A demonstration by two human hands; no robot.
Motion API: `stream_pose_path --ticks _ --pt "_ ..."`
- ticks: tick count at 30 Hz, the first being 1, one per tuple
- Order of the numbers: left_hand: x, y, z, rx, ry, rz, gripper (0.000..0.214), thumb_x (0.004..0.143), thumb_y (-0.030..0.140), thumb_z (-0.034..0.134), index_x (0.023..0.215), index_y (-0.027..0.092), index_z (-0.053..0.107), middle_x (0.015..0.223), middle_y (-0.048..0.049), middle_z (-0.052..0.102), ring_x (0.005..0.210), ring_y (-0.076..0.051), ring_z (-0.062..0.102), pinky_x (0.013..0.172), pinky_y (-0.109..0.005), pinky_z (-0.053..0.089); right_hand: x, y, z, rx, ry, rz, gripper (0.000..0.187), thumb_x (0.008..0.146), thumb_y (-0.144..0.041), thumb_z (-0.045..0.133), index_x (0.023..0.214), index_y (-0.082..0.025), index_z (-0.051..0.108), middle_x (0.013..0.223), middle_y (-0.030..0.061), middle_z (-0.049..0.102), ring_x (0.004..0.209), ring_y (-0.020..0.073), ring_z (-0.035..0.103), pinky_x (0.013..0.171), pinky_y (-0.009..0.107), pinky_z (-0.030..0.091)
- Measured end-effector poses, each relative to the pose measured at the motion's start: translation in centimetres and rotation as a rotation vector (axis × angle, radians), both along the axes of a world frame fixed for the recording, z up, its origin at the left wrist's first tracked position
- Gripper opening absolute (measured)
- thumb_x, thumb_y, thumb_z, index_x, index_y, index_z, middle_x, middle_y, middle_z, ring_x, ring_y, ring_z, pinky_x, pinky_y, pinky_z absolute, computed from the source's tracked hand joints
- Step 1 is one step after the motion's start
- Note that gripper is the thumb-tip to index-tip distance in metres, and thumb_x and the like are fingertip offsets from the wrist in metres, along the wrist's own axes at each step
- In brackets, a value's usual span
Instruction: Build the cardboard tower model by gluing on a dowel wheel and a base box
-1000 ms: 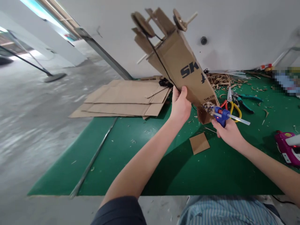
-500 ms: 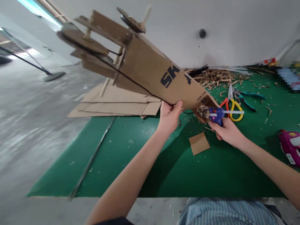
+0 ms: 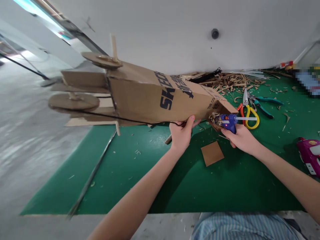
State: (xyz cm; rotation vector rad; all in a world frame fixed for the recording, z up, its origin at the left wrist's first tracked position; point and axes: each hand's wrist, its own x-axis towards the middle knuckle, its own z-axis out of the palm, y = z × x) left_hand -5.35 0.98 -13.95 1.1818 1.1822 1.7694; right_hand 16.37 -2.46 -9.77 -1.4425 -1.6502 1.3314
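Observation:
A long cardboard model (image 3: 140,100) with printed lettering, round cardboard discs and wooden sticks at its left end is held up over the table. My left hand (image 3: 181,133) grips it from below, near its right part, where a black cord runs along the lower edge. My right hand (image 3: 241,138) is closed round the handle of a blue hot glue gun (image 3: 229,122), with a clear glue stick out of its back. The gun's front end, wrapped in frayed brown bits, sits at the model's open right end; its tip is hidden. Below lies a small cardboard square (image 3: 212,153).
On the green table (image 3: 120,186) lie scissors (image 3: 247,111) with red and yellow handles, teal-handled pliers (image 3: 265,106), a heap of cardboard scraps (image 3: 232,81) and a purple power strip (image 3: 308,155) at the right. A long thin metal strip (image 3: 93,175) lies at the left.
The model's left end has swung down and turned, so it lies nearly level and shows its upper side. My right hand and the glue gun have barely shifted, staying at the open end.

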Motion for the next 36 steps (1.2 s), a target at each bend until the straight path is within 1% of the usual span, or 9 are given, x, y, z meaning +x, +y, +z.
stream_pose_path --ticks 9,16,20,22,25,28,30,32,36 --pt "0.4 -0.6 0.1 -0.024 0.056 0.057 0.028 0.077 0.04 0.078 0.069 0.016 0.065 0.069 -0.001 0.069 0.074 -0.02 0.073 0.083 -0.043 0.068 0.0 0.3 -0.3 0.007 -0.073 0.01 0.03 0.092 -0.042 0.053 0.069 -0.023 0.048 0.039 -0.0081 0.045 0.037 0.0114 0.05 0.046 0.025 0.039" --pt "0.7 -0.8 0.6 -0.025 0.041 0.04 0.027 0.078 0.038 0.076 0.071 0.014 0.065 0.07 -0.0024 0.07 0.073 -0.019 0.073 0.081 -0.04 0.068 0.0 0.2 0.1 0.005 -0.106 -0.004 0.027 0.092 -0.04 0.053 0.071 -0.023 0.049 0.039 -0.0083 0.046 0.038 0.0116 0.051 0.046 0.024 0.04" --pt "0.8 -0.9 1.1 -0.035 0.046 0.033 0.032 0.078 0.037 0.075 0.062 0.015 0.058 0.058 0.0003 0.062 0.062 -0.016 0.07 0.08 -0.04 0.069 -0.1 0.1 0.3 0.008 -0.117 -0.006 0.024 0.092 -0.038 0.053 0.073 -0.023 0.049 0.039 -0.0084 0.047 0.038 0.0121 0.052 0.046 0.025 0.038" --pt "0.9 -0.9 1.2 -0.028 0.036 0.042 0.03 0.078 0.035 0.075 0.062 0.015 0.059 0.055 0.0018 0.059 0.059 -0.015 0.068 0.078 -0.04 0.069 -0.1 0.0 0.3 0.01 -0.128 -0.009 0.026 0.093 -0.039 0.052 0.073 -0.023 0.048 0.039 -0.008 0.047 0.039 0.0122 0.053 0.046 0.025 0.038" --pt "0.9 -0.9 1.3 -0.019 0.027 0.034 0.03 0.078 0.034 0.075 0.062 0.015 0.058 0.054 0.0025 0.057 0.057 -0.013 0.066 0.078 -0.039 0.069 0.0 0.1 0.0 -0.007 -0.131 -0.034 0.026 0.093 -0.042 0.053 0.076 -0.022 0.05 0.043 -0.0061 0.052 0.04 0.0124 0.054 0.046 0.025 0.039" --pt "0.9 -0.9 1.4 -0.017 0.021 0.026 0.036 0.078 0.032 0.076 0.056 0.016 0.053 0.053 0.0024 0.055 0.056 -0.012 0.065 0.078 -0.039 0.069 0.1 0.2 -0.3 -0.019 -0.118 -0.059 0.026 0.092 -0.044 0.054 0.082 -0.021 0.053 0.05 -0.0026 0.06 0.04 0.0122 0.055 0.046 0.025 0.039" --pt "0.8 -1.0 1.4 -0.019 0.023 0.027 0.039 0.078 0.032 0.076 0.053 0.016 0.051 0.052 0.0024 0.055 0.056 -0.012 0.064 0.078 -0.039 0.069 0.2 0.2 -0.3 -0.019 -0.11 -0.067 0.026 0.091 -0.044 0.055 0.083 -0.02 0.054 0.052 -0.0017 0.062 0.04 0.0125 0.057 0.045 0.025 0.039" --pt "0.8 -1.0 1.4 -0.026 0.034 0.029 0.039 0.078 0.033 0.076 0.053 0.016 0.051 0.052 0.002 0.055 0.057 -0.013 0.065 0.078 -0.04 0.069 0.2 0.2 -0.2 -0.02 -0.113 -0.067 0.025 0.092 -0.044 0.054 0.083 -0.02 0.054 0.048 -0.003 0.059 0.041 0.013 0.057 0.045 0.025 0.039" --pt "0.8 -1.0 1.4 -0.035 0.037 0.038 0.031 0.078 0.032 0.076 0.06 0.015 0.058 0.055 0.001 0.059 0.06 -0.015 0.068 0.077 -0.039 0.069 0.0 0.1 0.4 -0.021 -0.145 -0.055 0.027 0.093 -0.044 0.052 0.079 -0.021 0.053 0.04 -0.0053 0.053 0.04 0.0131 0.055 0.046 0.025 0.038"
